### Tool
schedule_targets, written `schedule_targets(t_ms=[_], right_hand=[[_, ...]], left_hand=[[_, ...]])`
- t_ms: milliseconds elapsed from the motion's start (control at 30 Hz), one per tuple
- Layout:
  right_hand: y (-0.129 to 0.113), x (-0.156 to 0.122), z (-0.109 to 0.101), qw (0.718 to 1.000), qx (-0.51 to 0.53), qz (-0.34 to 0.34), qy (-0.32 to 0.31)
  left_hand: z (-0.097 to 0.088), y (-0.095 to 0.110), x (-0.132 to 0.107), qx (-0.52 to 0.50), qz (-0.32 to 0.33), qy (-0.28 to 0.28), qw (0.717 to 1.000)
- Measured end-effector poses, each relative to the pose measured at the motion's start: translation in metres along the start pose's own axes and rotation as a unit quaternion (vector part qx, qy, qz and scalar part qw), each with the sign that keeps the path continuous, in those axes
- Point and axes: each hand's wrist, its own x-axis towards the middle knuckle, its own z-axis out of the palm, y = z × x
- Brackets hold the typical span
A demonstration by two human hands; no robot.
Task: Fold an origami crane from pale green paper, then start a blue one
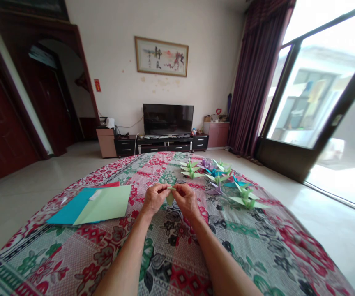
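Observation:
Both hands meet over the middle of the table, pinching a small piece of folded light green paper between them. My left hand grips its left side with thumb and forefinger. From the right, my right hand pinches the same paper near its top, and the fingers hide much of its shape. Folded paper cranes in green, blue and purple stand to the right of the hands; the nearest green crane lies at the group's front. Left of the hands is a stack of paper sheets, a light green sheet over a blue sheet.
A flowered cloth covers the round table. Part of a red sheet shows behind the stack, and a small white slip rests on it. Beyond the table stand a television and a low cabinet.

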Motion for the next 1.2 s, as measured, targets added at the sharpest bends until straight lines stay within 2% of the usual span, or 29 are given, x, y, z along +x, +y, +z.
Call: schedule_targets(t_ms=[267, 467, 633, 900, 1000, 1100, 1200], right_hand=[[0.003, 0.003, 0.0, 0.994, 0.091, 0.061, -0.03], [-0.004, 0.003, 0.001, 0.988, 0.125, 0.082, -0.035], [-0.001, 0.004, 0.001, 0.992, 0.102, 0.071, -0.037], [0.002, 0.004, -0.003, 0.999, 0.029, 0.008, -0.026], [0.001, 0.004, -0.006, 0.999, 0.036, 0.013, -0.032], [-0.001, 0.005, -0.006, 0.995, 0.066, 0.049, -0.056], [-0.006, 0.004, -0.006, 0.988, 0.101, 0.079, -0.081]], left_hand=[[-0.002, 0.008, -0.003, -0.014, -0.009, -0.014, 1.0], [-0.002, 0.003, -0.001, 0.033, 0.017, -0.011, 0.999], [-0.002, 0.003, -0.001, 0.071, 0.041, 0.019, 0.996], [-0.002, 0.004, 0.0, 0.076, 0.092, 0.042, 0.992], [-0.001, 0.006, 0.0, 0.061, 0.063, 0.024, 0.996], [-0.001, 0.009, -0.002, 0.027, 0.01, -0.006, 1.0], [-0.001, 0.011, -0.003, 0.007, -0.009, -0.012, 1.0]])
